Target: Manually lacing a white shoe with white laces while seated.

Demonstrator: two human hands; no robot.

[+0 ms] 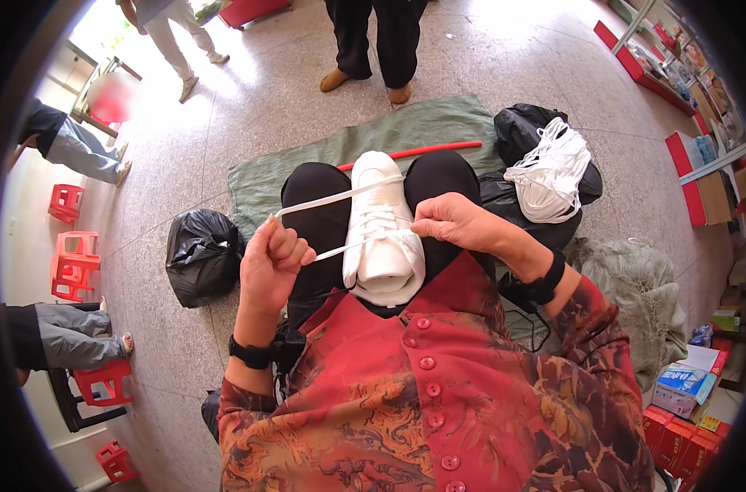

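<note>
the white shoe (381,215) lies between the knees (315,189), its long axis pointing away from the person. the right hand (451,221), nearer, pinches the white lace (336,251) beside it; the left hand (276,250), farther out, grips lace in curled fingers.

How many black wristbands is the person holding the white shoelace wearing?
2: the left wristband is around the wrist behind the left hand, the right wristband behind the right hand. Printed sleeves might hide more.

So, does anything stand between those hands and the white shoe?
Nothing visible blocks them. The right hand is at the white shoe; only the white lace stretches between the shoe and the left hand.
</note>
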